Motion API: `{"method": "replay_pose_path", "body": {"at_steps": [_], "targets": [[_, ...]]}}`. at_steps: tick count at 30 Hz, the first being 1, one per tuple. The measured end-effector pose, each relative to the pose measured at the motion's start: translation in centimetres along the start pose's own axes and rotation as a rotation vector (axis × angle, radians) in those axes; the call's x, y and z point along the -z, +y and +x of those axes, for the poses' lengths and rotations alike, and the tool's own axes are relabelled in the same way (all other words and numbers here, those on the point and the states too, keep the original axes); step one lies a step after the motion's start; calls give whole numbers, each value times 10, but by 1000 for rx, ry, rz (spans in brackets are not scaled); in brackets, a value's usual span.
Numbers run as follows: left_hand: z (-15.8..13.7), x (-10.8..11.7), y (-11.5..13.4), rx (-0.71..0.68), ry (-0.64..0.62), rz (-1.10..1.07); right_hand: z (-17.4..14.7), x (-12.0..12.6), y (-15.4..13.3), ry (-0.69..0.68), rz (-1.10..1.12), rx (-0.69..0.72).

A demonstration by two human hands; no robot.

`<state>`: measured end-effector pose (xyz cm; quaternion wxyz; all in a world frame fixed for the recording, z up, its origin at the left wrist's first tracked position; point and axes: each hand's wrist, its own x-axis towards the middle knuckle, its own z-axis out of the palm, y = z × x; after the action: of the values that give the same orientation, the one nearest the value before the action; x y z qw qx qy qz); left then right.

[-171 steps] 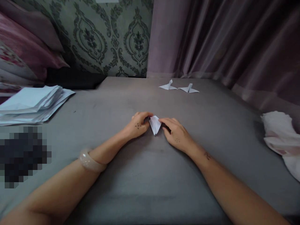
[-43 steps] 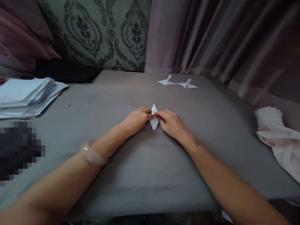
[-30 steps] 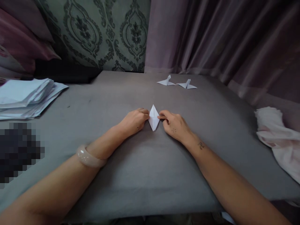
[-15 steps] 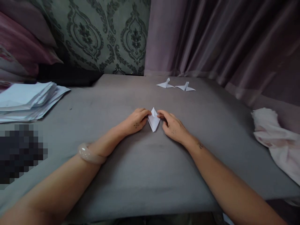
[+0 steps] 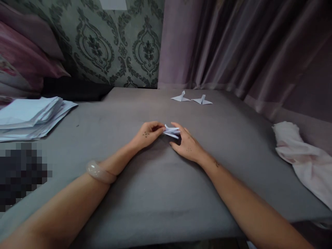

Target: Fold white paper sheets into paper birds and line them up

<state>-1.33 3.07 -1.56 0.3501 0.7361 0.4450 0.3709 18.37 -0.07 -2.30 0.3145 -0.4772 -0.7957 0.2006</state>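
Observation:
A small piece of folded white paper point(image 5: 171, 131) is held between my hands over the middle of the table, its layers fanned apart and pointing right. My left hand point(image 5: 149, 134) pinches its left end between thumb and fingers. On the other side my right hand point(image 5: 187, 143) curves around the paper's right end, thumb and fingers apart. Whether its fingertips touch the paper is hard to make out. Two finished-looking folded paper birds, a left one point(image 5: 181, 97) and a right one point(image 5: 202, 100), stand side by side farther back.
A stack of white paper sheets point(image 5: 28, 114) lies at the far left, near a black cloth-like item point(image 5: 77, 89). Pale pink fabric point(image 5: 298, 152) is bunched at the right. Grey cloth covers the table point(image 5: 145, 193); a purple curtain point(image 5: 178, 45) hangs behind.
The folded paper has turned from lying point-down with its broad face showing to lying sideways, edge-on. My left hand now pinches its end; my right hand has spread its thumb and fingers.

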Motion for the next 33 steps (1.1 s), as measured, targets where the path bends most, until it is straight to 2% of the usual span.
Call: {"method": "replay_pose_path", "body": {"at_steps": [3, 6, 9, 11, 15, 17, 20, 23, 27, 29, 33], "targets": [[0, 0, 6, 72, 35, -95, 4, -4, -3, 131, 69, -71], [-1, 0, 11, 112, 77, -157, 10, -6, -8, 263, 344, -222], [-2, -2, 15, 133, 11, -338, 13, -7, -15, 310, 702, -322], [-3, -4, 17, 146, -34, -441, 14, -8, -20, 315, 807, -364], [-3, -8, 16, 173, 42, -498, 14, -8, -19, 271, 855, -440], [-3, -7, 14, 185, 80, -450, 14, -5, -14, 311, 836, -444], [-3, -3, 13, 206, 78, -338, 14, 6, -8, 419, 631, -308], [-5, 0, 17, 170, 34, -228, 12, 15, -9, 340, 424, -108], [-8, -3, 24, 70, -2, -137, 9, 14, -15, 283, 389, -22], [-7, -7, 24, 51, 51, -228, 10, 10, -16, 300, 458, -68], [-4, -14, 20, 44, 165, -633, 12, 6, -16, 365, 771, -254]]}}
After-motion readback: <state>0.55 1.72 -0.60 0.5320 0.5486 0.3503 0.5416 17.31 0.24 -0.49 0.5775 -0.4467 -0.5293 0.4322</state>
